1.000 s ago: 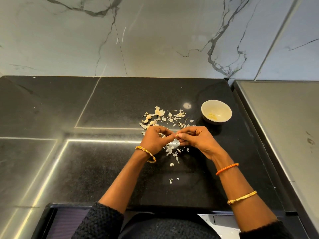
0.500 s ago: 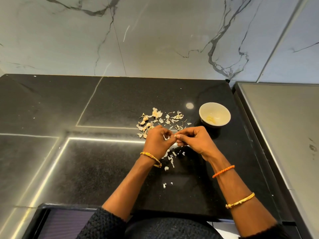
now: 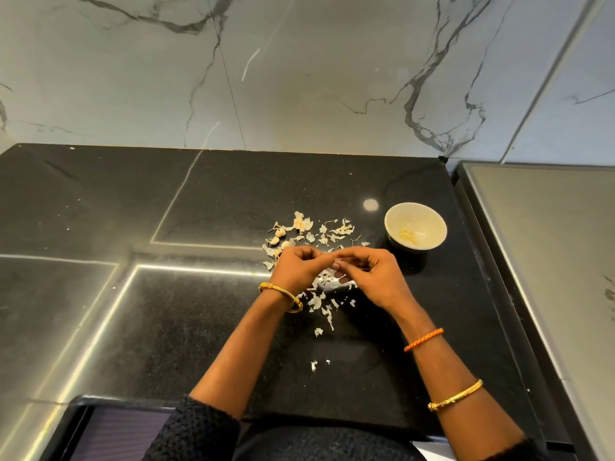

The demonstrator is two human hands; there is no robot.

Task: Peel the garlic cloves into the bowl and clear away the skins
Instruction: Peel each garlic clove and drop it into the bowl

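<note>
My left hand [image 3: 298,267] and my right hand [image 3: 372,274] meet over the black counter [image 3: 199,327], fingers curled and fingertips pinching together around a small garlic clove that is almost wholly hidden between them. Unpeeled cloves [image 3: 279,236] lie just beyond my left hand among a scatter of dry skins [image 3: 332,231]. More white skin flakes [image 3: 321,304] lie under and in front of my hands. A small cream bowl [image 3: 416,224] stands to the right of my right hand, holding a few peeled pieces.
A marble wall [image 3: 299,78] rises behind the counter. A grey metal surface [image 3: 549,261] adjoins the counter on the right. The counter's front edge runs just in front of my dark sleeves.
Both hands stay together at the same spot, with the fingers shifting slightly on the clove. The view has drifted a little.
</note>
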